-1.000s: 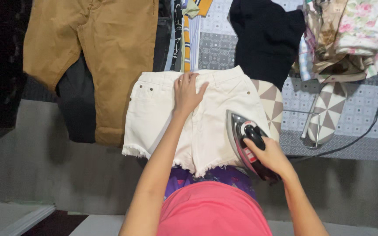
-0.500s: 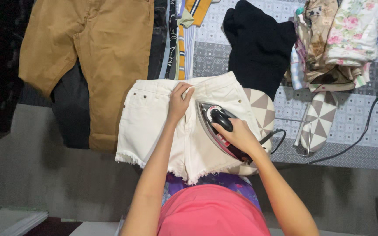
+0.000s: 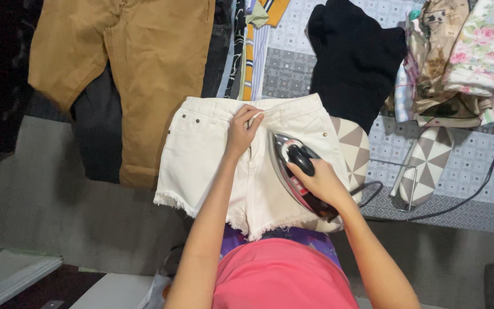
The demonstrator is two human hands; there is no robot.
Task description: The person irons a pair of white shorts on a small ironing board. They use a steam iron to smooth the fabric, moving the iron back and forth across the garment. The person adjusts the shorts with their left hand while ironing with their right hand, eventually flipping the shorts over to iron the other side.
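Observation:
White denim shorts (image 3: 201, 160) with frayed hems lie flat on a small ironing board (image 3: 353, 146) covered in a brown-and-white triangle pattern. My left hand (image 3: 241, 130) pinches the fabric at the fly just below the waistband. My right hand (image 3: 318, 180) grips the black handle of a steam iron (image 3: 293, 171), which rests flat on the right leg of the shorts, its tip pointing toward the waistband, close to my left hand.
Tan trousers (image 3: 127, 63) and dark garments lie at the upper left. A black garment (image 3: 355, 54) and a pile of floral clothes (image 3: 464, 57) lie at the upper right on a patterned mat. The iron's black cord (image 3: 475, 189) runs off to the right.
The iron moved from the right edge of the shorts up and left onto the right leg. My left hand went from flat on the waistband to pinching the fabric.

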